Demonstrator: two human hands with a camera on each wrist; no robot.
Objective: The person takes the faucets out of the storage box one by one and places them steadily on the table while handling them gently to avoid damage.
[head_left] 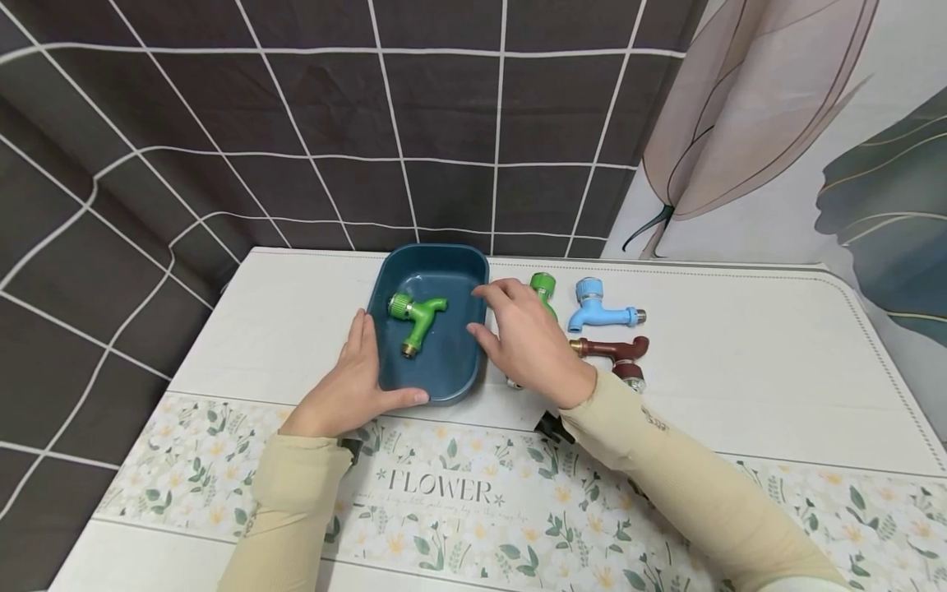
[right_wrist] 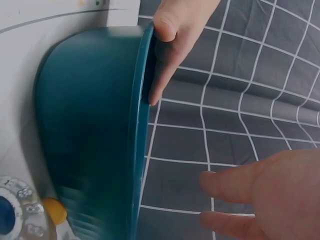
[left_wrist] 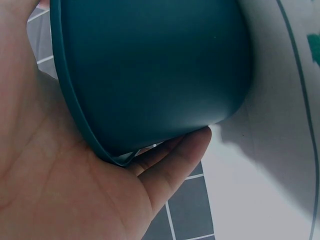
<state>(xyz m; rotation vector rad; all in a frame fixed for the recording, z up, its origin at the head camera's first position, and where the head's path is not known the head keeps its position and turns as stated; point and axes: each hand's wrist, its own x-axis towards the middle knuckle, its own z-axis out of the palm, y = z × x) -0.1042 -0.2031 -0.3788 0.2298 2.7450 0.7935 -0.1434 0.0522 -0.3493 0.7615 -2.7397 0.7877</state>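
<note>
A dark blue plastic basin stands on the table with a green tap lying inside it. My left hand holds the basin's near left corner, thumb at the near rim and fingers along the left outer wall. In the left wrist view, its palm is against the rim. My right hand hovers by the right rim, thumb and fingers apart with nothing between them. Beyond it lies a second green tap, partly hidden by that hand.
Right of the basin lie a light blue tap and a dark red tap. A clear knob with a blue centre shows beside the basin in the right wrist view. A dark tiled-pattern curtain hangs behind the table.
</note>
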